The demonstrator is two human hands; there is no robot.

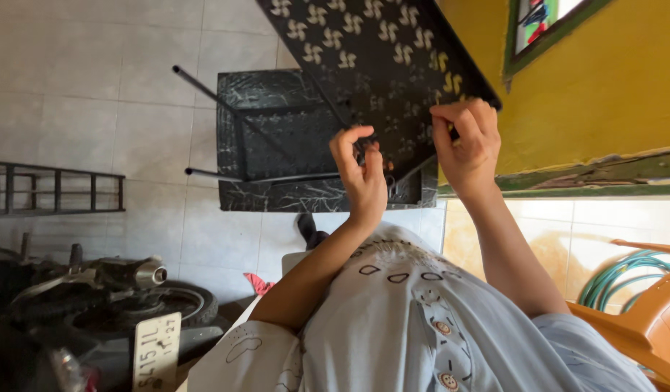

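the left hand (360,170) pinches a small dark part, fingers shut tight on it, under the black patterned panel (371,51). the right hand (465,141) grips the panel's edge. behind them a black marble-look table (277,145) lies tipped over on the white tiled floor (95,94).

Floor (95,94): pale square tiles with grey grout, evenly daylit.
Wall (603,87): right, mustard yellow above a worn green band (589,181), cream tiles beneath.
Window (545,29): green frame, far right.
Rack (52,189): dark metal, left.
Motorbike (95,290): near left, with number plate.
Chair (639,327): orange plastic, near right, beside a coiled green hose (618,276).
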